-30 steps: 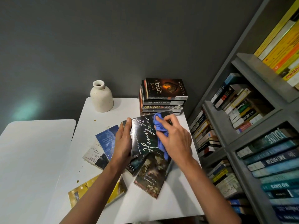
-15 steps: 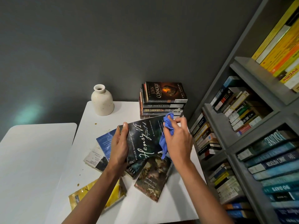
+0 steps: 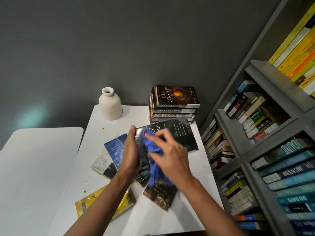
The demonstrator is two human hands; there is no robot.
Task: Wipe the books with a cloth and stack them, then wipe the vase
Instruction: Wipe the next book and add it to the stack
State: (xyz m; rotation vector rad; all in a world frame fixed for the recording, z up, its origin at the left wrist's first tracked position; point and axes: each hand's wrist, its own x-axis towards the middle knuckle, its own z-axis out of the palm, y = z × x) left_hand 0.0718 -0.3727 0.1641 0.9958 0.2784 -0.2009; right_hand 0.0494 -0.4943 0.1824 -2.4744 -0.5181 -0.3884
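My left hand (image 3: 130, 153) grips the left edge of a dark paperback (image 3: 177, 133) held above the white table (image 3: 153, 217). My right hand (image 3: 170, 157) holds a blue cloth (image 3: 153, 150) against the book's cover, fingers blurred. Under my hands several loose books lie spread out: a blue one (image 3: 115, 149), a pale one (image 3: 102, 165), a brown one (image 3: 161, 195) and a yellow one (image 3: 105, 201). A stack of books (image 3: 173, 106) stands at the table's back right. The cream vase (image 3: 110, 104) stands upright at the back left.
A second white table (image 3: 34, 167) adjoins on the left. A grey bookshelf (image 3: 252, 154) full of books runs along the right side, close to the table edge. A dark grey wall is behind. Small brown specks dot the tabletop.
My right hand has slid the cloth from the book's right edge leftward toward my left hand. The book now lies flatter and more of its right cover shows.
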